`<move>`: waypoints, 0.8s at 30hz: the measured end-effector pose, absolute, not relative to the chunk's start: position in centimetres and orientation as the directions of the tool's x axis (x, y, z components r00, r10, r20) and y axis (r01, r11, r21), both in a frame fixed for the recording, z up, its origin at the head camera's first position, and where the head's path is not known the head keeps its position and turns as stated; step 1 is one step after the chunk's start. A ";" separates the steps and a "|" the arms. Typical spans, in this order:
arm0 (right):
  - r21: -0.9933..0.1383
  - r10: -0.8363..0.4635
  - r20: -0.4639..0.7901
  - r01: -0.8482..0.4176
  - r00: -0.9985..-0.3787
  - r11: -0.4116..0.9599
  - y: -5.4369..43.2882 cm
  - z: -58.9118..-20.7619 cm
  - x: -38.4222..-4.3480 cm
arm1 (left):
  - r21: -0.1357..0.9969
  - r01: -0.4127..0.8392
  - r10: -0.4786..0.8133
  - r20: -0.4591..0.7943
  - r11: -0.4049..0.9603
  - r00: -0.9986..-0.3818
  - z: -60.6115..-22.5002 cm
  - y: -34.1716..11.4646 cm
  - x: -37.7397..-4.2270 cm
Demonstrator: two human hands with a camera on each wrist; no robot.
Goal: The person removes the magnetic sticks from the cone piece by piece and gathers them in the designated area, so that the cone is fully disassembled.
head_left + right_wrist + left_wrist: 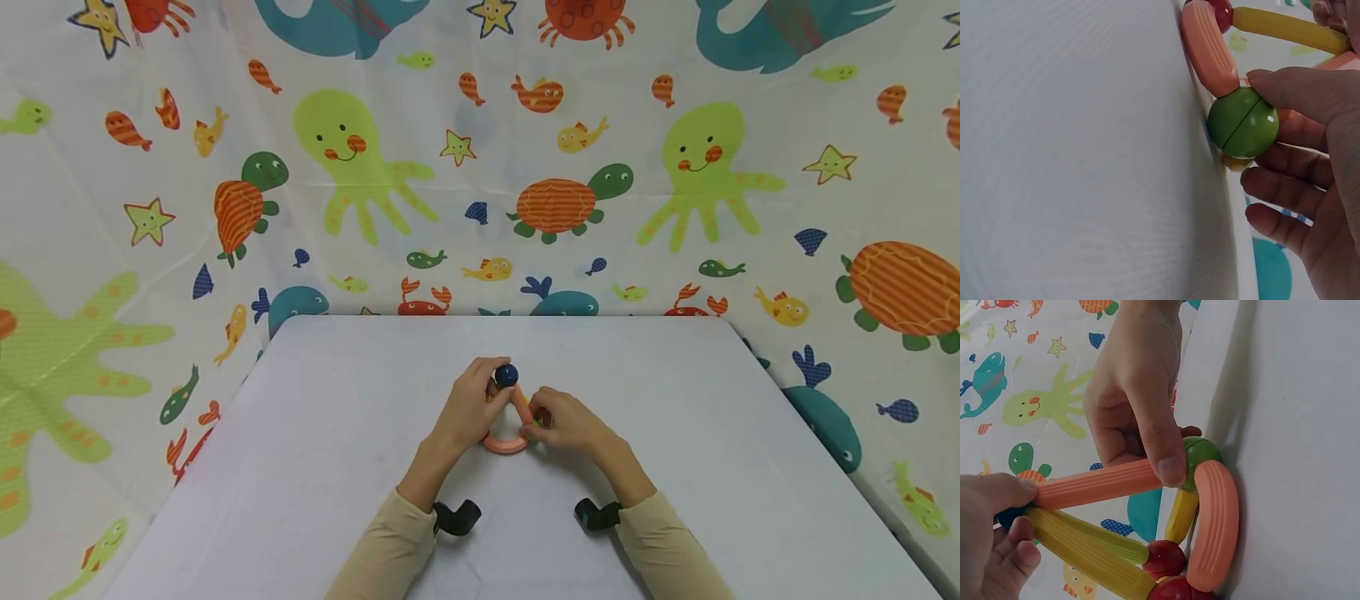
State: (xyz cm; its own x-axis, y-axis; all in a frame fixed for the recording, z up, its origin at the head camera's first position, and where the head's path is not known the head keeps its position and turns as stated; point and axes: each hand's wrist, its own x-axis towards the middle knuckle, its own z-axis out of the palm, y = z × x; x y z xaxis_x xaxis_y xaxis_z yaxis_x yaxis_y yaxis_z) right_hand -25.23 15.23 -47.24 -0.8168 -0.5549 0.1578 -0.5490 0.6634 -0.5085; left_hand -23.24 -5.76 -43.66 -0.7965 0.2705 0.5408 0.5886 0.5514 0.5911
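A small frame of ridged magnetic rods and balls stands on the table under both hands. My left hand grips the dark blue ball at its top. From that ball slope a straight orange rod, a yellow rod and a lime rod. My right hand pinches the orange rod's lower end, right at the green ball. A curved orange rod runs along the base from the green ball to a red ball. Another red ball sits behind, beside a short yellow rod.
The white table stretches around the frame on all sides. A cloth printed with sea animals hangs behind it and down both sides. Black wrist mounts jut inward from the sleeves, low over the table.
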 end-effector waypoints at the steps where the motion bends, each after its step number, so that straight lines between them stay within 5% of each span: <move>1: -0.508 -0.553 0.155 -0.546 -0.819 0.666 15.2 -47.2 -25.2 | 0.598 0.588 0.267 0.541 0.545 -0.797 -43.6 -5.7 -23.3; 24: -0.519 -0.563 0.150 -0.549 -0.813 0.655 15.3 -47.2 -25.3 | 0.612 0.565 0.258 0.519 0.554 -0.815 -43.7 -5.7 -23.1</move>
